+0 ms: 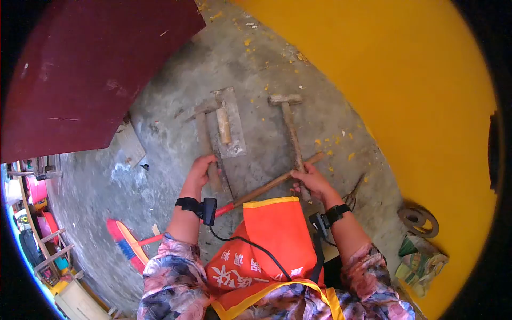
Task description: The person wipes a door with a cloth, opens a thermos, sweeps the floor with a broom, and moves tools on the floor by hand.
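Observation:
My left hand (202, 167) is closed around the lower wooden handle of a hammer (204, 130) with a tapered head, which lies on the concrete floor. Beside that hammer is a plastering trowel (237, 140), its flat plate down and wooden grip up. A thin dark strip (225, 178) runs close to my left fingers. My right hand (314, 182) has its fingers round the lower handle of a second hammer (289, 125) with a blunt, blocky head. Under that handle crosses the wooden stick of a broom (266, 186), whose bristles lie at lower left.
A maroon panel (96, 69) fills the upper left and a yellow surface (416, 133) the right. Near its edge are a round ring-shaped item (418, 220) and a crumpled bag (421, 261). A board piece (130, 143) lies left. Yellow flakes dot the floor.

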Motion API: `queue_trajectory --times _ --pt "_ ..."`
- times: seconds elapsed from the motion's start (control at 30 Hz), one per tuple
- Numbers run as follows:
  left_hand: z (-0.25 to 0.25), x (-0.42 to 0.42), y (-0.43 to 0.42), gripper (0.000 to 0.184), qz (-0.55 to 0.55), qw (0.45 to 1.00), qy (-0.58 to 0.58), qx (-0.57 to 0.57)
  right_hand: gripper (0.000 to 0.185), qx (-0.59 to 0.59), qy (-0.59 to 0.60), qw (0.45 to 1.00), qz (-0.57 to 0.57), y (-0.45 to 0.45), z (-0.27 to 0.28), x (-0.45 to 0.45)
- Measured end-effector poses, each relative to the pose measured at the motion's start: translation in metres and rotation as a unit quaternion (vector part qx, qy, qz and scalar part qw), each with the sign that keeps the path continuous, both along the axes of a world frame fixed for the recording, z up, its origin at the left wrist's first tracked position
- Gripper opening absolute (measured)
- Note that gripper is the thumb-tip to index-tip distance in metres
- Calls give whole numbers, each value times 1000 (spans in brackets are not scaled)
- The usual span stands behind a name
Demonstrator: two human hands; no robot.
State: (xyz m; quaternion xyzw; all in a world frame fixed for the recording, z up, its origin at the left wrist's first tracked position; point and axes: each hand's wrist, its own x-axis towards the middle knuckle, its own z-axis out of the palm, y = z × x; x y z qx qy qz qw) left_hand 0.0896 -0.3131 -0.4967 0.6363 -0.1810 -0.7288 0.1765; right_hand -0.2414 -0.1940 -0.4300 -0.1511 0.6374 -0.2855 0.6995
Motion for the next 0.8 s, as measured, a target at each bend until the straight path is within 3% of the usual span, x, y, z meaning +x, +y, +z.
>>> queue_trajectory --times 0.07,0.13,0.17,0.23,0.3,0.37,0.43,0.47,0.5,0.53,0.6,0.63,0.67,0.8 --pt "16 -9 0 52 1 1000 23 -6 29 52 -88 994 -26 -14 26 7" --pt "23 -27 5 56 -138 960 -239 -52 30 39 -81 996 -27 -14 26 16" --pt "20 -35 11 56 -137 960 -240 -55 31 30 -72 996 -30 -14 25 21" --pt "-6 -46 27 60 -230 809 -503 -198 31 14 -19 1000 -16 -11 21 30" --pt "-37 -35 27 62 -262 792 -509 -213 31 3 38 999 -4 -6 14 31" --pt "-36 -26 23 64 -305 772 -505 -235 38 25 83 992 94 3 8 23" --pt "9 -17 11 53 -187 949 -231 -101 39 12 52 997 57 14 -7 15" --pt "21 -13 10 53 -193 949 -229 -101 41 -2 8 999 32 20 -13 16" --pt "32 -8 10 43 -65 996 -41 -47 41 0 8 1000 29 21 -9 19" --pt "45 -6 10 33 69 986 149 9 36 7 18 1000 3 18 -1 21" --pt "74 -13 3 31 130 969 209 7 32 10 30 999 -23 12 -1 21" --pt "84 -16 0 30 189 945 267 6 34 -31 153 988 16 12 -9 21" --pt "89 -16 -5 30 186 945 269 3 35 -73 274 957 54 12 -16 20" --pt "119 -9 -16 33 186 921 342 -3 33 -105 335 935 46 14 23 18"
